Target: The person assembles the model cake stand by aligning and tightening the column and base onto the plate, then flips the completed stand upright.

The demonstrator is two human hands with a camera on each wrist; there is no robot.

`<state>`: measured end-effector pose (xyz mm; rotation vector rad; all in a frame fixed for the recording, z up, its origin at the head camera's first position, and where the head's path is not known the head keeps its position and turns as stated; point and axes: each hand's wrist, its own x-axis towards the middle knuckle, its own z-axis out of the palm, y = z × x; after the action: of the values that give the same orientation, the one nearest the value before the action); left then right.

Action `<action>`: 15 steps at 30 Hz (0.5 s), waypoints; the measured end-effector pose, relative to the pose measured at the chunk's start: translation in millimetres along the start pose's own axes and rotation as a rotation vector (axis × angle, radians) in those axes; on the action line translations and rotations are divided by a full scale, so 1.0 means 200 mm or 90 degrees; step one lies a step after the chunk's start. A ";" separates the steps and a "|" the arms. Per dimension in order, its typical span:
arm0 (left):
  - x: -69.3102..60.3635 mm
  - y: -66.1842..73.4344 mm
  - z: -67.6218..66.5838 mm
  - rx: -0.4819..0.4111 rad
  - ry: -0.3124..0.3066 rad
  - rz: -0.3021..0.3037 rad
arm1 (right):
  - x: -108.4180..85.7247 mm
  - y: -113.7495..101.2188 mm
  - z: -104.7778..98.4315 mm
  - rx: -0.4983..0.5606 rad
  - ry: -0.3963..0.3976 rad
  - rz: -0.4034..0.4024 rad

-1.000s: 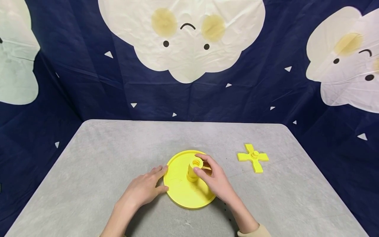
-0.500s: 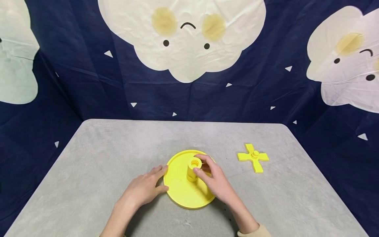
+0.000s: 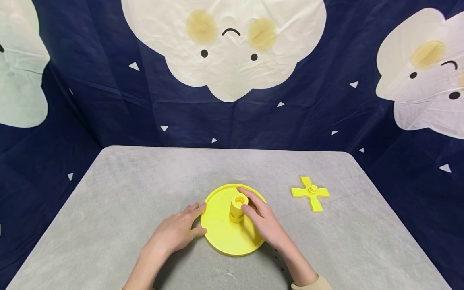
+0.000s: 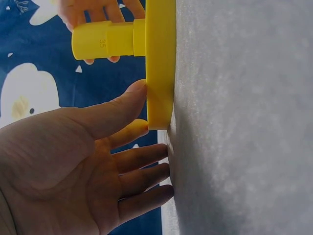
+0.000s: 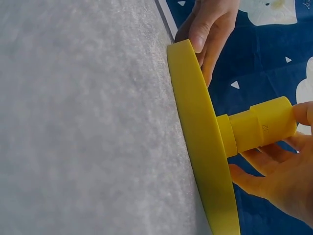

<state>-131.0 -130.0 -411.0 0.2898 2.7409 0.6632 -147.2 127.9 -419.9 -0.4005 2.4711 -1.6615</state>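
A round yellow plate [image 3: 219, 240] with a raised rim lies on the table. From its middle rises a hollow yellow cylinder [image 3: 237, 209], its top hole facing up; small marks show on its side in the left wrist view. My right hand [image 3: 266, 223] holds the cylinder near its top, thumb on the near side and fingers round the far side. At the plate's left edge, my left hand [image 3: 175, 229] touches the rim with thumb and index finger spread and fairly straight. Its other fingers [image 4: 146, 178] reach the tabletop.
A yellow cross-shaped piece [image 3: 310, 193] with a short threaded stud lies right of the plate, beyond the right hand. The grey tabletop [image 3: 145, 173] has rounded far corners. A dark blue cloth [image 3: 232, 121] with cloud prints hangs behind and at both sides.
My right thumb and fingers have shifted slightly on the cylinder, whose top has swayed a little. The left hand, plate and cross-shaped piece have stayed in place.
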 end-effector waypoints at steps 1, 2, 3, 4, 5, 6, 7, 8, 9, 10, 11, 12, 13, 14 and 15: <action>0.00 0.00 0.00 0.001 0.000 0.000 | 0.00 0.00 0.00 0.002 -0.001 -0.003; 0.00 0.00 0.00 0.001 0.001 0.001 | 0.00 0.00 0.00 0.002 0.001 -0.005; 0.00 0.00 0.00 0.001 0.002 0.001 | 0.00 0.01 0.00 -0.002 0.006 -0.009; 0.00 0.00 0.00 0.002 0.002 0.001 | 0.00 0.01 0.01 -0.004 0.011 -0.013; 0.00 0.00 0.00 0.001 0.003 0.002 | 0.00 0.01 0.01 -0.007 0.017 -0.016; 0.00 0.00 0.00 0.001 0.003 0.002 | 0.00 0.02 0.01 -0.012 0.023 -0.019; 0.00 0.00 0.00 0.001 0.004 0.003 | 0.00 0.02 0.01 -0.016 0.028 -0.023; 0.00 0.00 0.00 0.000 0.005 0.004 | 0.00 0.02 0.01 -0.019 0.034 -0.025; 0.00 0.00 0.00 0.000 0.006 0.005 | 0.00 0.02 0.02 -0.023 0.037 -0.028; 0.00 0.00 0.00 0.000 0.007 0.006 | 0.00 0.02 0.02 -0.026 0.039 -0.028; 0.00 0.00 0.00 -0.001 0.007 0.006 | 0.00 0.02 0.02 -0.030 0.040 -0.030; 0.00 0.00 0.00 -0.001 0.008 0.006 | 0.00 0.02 0.02 -0.032 0.039 -0.029; 0.00 0.00 0.00 -0.001 0.008 0.006 | 0.00 0.02 0.01 -0.030 0.036 -0.029; 0.00 0.00 0.01 -0.001 0.008 0.005 | 0.00 0.02 0.01 -0.031 0.035 -0.027; 0.00 0.00 0.01 -0.001 0.008 0.004 | 0.00 0.02 0.01 -0.034 0.033 -0.025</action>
<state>-130.6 -129.7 -412.0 0.2952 2.7520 0.6718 -147.1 126.9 -423.7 -0.4199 2.5654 -1.6448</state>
